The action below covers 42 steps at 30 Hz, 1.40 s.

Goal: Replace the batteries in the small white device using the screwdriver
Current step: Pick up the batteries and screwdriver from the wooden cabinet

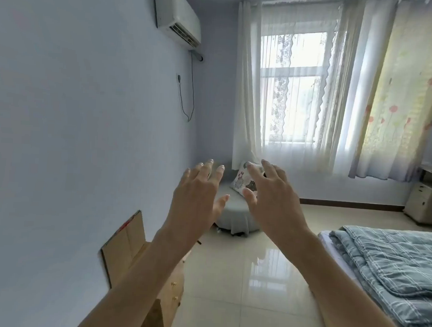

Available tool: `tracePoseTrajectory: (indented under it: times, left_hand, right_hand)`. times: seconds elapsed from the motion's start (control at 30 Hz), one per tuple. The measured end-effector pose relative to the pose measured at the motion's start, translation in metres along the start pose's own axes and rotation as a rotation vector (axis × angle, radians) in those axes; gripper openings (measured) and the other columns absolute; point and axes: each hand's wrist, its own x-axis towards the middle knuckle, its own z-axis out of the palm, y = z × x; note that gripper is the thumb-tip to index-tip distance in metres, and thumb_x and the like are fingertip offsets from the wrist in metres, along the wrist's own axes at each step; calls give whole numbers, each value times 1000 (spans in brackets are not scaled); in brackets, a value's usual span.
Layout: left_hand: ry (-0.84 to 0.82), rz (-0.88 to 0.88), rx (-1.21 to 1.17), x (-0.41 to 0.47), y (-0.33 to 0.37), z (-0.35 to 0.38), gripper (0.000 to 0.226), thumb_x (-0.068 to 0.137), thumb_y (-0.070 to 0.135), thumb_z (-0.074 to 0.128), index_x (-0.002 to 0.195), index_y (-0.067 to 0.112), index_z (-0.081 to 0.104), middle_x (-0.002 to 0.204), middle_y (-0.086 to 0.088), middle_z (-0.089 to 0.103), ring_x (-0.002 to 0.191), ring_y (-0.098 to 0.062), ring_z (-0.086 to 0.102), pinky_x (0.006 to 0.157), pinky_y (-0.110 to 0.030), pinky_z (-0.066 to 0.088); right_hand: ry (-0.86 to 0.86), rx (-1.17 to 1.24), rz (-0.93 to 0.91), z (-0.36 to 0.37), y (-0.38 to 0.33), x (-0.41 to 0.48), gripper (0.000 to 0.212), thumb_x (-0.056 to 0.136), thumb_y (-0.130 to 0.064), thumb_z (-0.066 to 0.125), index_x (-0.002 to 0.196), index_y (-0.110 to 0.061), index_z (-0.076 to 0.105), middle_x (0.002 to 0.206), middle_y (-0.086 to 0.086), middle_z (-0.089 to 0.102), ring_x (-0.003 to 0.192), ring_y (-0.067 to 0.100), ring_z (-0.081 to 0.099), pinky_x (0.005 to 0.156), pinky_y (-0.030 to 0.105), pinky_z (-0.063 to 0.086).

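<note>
Left hand: the left hand (pixel 195 197) is hanging in the air ahead of the person, back toward the camera, fingers straight and spread, grasping nothing.
Right hand: the right hand (pixel 275 204) is hovering just beside the left one, apart from it, fingers likewise spread and released, carrying nothing.
Small white device: I cannot tell where it is lying; the same is true of the screwdriver.
Behind the hands: a round grey-blue stool (pixel 234 214) is standing in the corner with a flowered cushion (pixel 244 182) leaning on it.
Left side: a flattened cardboard sheet (pixel 123 243) is leaning against the pale blue wall (pixel 75 106), beside a wooden cabinet (pixel 173 286) with brass knobs.
Right side: a blue checked quilt (pixel 392 262) is lying folded on the bed.
Above: an air conditioner (pixel 176 16) is hanging on the wall, and sheer curtains (pixel 246 90) are covering the window (pixel 292 87).
Floor: glossy beige tiles (pixel 241 289) are reflecting the window light.
</note>
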Motion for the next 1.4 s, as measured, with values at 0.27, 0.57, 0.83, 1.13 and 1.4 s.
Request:
tracePoseTrajectory:
  times: [0.27,0.57,0.83,1.13,1.4]
  left_hand:
    - [-52,-139,58,67,-7,66,70,100,49,67,160,22,43,166,-11,42,154,-27,38,127,-50,34]
    - [-116,-306,120,110,-31,123,73,102,49,64,164,26,34,171,-6,34,157,-25,33,128,-50,32]
    - [-129,-417,237,143,-110,171,72,103,54,59,165,29,32,173,-4,32,158,-25,33,128,-51,32]
    - [-142,-523,341,178,-221,216,72,104,58,56,166,30,30,174,-3,29,160,-26,31,131,-50,26]
    - [-175,-625,407,219,-299,253,73,104,57,54,167,30,28,175,-3,27,160,-27,29,130,-51,27]
  right_hand:
    - [-71,23,-128,60,53,77,61,105,-38,59,160,-20,40,168,17,33,157,34,28,126,49,31]
    - [-174,105,-252,130,81,156,58,106,-39,57,159,-19,42,169,18,30,157,33,24,130,46,20]
    - [-239,221,-371,215,42,232,57,108,-41,53,159,-20,40,171,14,27,158,31,23,128,43,20]
    - [-287,298,-469,311,-23,326,58,108,-41,54,160,-21,39,171,13,29,158,32,25,126,45,27]
    - [-336,391,-562,392,-71,410,59,108,-42,53,161,-22,38,172,10,27,159,31,23,127,44,26]
